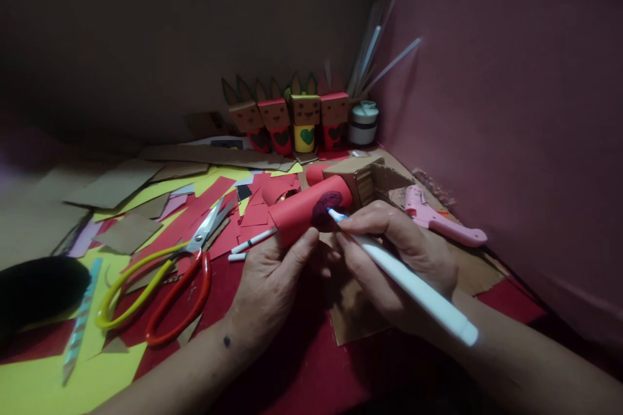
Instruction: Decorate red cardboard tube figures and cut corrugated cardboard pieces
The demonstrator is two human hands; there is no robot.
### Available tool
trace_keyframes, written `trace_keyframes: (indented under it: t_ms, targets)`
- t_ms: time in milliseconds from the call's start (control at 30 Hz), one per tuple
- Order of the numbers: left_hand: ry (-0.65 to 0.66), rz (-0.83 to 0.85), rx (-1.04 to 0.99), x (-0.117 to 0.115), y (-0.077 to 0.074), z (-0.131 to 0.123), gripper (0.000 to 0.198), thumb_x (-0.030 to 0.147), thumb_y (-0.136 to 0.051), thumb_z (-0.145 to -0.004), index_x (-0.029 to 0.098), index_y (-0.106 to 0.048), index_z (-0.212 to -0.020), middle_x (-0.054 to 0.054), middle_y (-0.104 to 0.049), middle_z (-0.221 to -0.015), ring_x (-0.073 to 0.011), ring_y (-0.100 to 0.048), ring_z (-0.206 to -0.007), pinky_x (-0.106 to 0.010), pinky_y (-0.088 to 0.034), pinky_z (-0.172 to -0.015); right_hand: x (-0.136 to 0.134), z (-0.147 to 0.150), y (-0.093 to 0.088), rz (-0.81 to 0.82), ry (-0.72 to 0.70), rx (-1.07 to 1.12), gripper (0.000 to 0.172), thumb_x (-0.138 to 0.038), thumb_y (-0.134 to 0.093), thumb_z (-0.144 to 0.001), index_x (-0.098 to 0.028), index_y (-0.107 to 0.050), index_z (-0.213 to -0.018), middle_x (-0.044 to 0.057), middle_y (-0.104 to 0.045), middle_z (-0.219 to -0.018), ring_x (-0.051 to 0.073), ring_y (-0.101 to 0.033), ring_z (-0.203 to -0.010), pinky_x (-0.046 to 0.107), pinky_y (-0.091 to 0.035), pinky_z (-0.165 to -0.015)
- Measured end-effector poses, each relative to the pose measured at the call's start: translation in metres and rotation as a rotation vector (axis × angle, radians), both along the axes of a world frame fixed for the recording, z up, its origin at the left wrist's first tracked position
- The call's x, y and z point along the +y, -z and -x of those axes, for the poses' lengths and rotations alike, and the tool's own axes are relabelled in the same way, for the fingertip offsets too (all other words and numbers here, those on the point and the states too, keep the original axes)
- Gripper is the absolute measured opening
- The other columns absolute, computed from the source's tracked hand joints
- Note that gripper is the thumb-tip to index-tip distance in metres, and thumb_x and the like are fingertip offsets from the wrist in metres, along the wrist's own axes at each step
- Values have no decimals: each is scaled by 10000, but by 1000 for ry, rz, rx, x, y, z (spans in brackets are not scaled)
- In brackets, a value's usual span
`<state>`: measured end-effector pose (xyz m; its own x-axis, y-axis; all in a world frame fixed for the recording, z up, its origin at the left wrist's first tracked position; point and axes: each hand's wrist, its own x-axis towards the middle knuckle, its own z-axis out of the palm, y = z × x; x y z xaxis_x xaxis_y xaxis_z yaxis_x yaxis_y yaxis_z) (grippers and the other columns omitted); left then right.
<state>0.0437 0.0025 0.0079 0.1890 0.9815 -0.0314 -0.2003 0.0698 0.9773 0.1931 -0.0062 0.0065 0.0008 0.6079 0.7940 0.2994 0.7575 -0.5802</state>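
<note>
My left hand point(272, 282) grips the near end of a red paper tube point(304, 211) that bears a dark heart shape point(325, 207). My right hand point(394, 259) is closed on a long white marker point(413, 285). The marker's blue tip touches the heart on the tube. Both hands hover just above the red table surface, in front of a brown cardboard box point(363, 178).
Scissors with red and yellow handles point(160, 285) lie at left among red, yellow and brown paper scraps. A pink glue gun point(440, 220) lies at right. Several paper figures point(292, 120) stand at the back beside a white jar point(363, 122). A white pen point(253, 240) rests near the tube.
</note>
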Motion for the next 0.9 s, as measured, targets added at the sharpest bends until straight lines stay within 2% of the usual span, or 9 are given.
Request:
trace_keyframes:
  t_ms: [300,467,600,767,900]
  targets:
    - [12,-43,-3,-1,-1,-1,192,295,-667,-866,179,-722,-723,17,-703,-664,-78,-608,-562,-157,-509,-564,-3,1,-1,59,42,-3,195,-113,-620,-820,-248,-622,-961,37,-649,-774,180,-625,-640,324,-530,-540]
    - [-17,-26,14,-1,4,0,151,312,-679,-857,180,-744,-827,7,-717,-702,-97,-630,-609,-175,-524,-586,-5,2,-1,143,91,41,161,-129,-641,-823,-227,-617,-947,14,-655,-781,139,-632,-601,270,-531,-527]
    - [-17,-61,22,0,5,1,174,312,-680,-854,178,-739,-760,10,-706,-666,-86,-612,-582,-166,-510,-575,-7,5,1,165,71,34,134,-171,-644,-834,-240,-613,-945,24,-659,-788,157,-654,-636,263,-527,-497]
    - [-12,-91,28,0,1,0,164,289,-674,-855,183,-732,-744,16,-694,-653,-90,-605,-580,-172,-513,-580,-7,5,1,198,141,82,118,-190,-679,-825,-236,-632,-922,4,-686,-778,128,-655,-585,237,-535,-499]
    - [-15,-130,57,1,1,-1,147,272,-681,-843,181,-730,-739,14,-692,-654,-100,-604,-573,-186,-517,-573,-5,4,-1,258,75,127,130,-198,-705,-814,-222,-634,-921,-16,-700,-730,114,-668,-553,194,-540,-473]
